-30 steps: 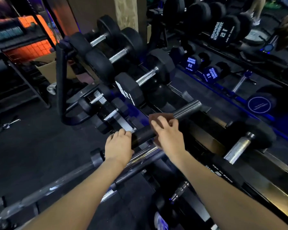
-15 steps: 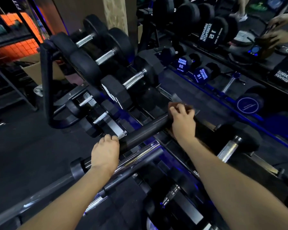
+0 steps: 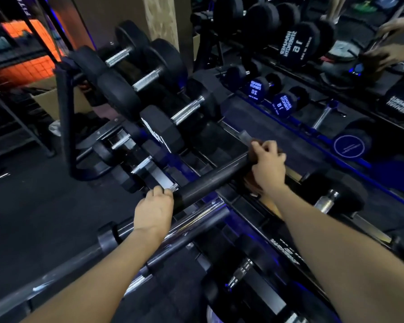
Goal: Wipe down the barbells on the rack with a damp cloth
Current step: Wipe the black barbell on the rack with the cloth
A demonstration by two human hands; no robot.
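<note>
A dumbbell rack [image 3: 231, 136] is filling the view, its black dumbbells [image 3: 184, 113] lying in rows beyond and to either side of the two hands. Across it, a thick black bar [image 3: 210, 180] is running diagonally between both grips, above a chromed barbell [image 3: 191, 226] lying just nearer the person. The right hand [image 3: 267, 163] is curling its fingers over the far end of the black bar, clamping a brown cloth [image 3: 254, 183] against it; part of the cloth is hanging below the wrist. The left hand [image 3: 153, 209] is wrapping the bar's near end, fingers curled over it, steadying it
</note>
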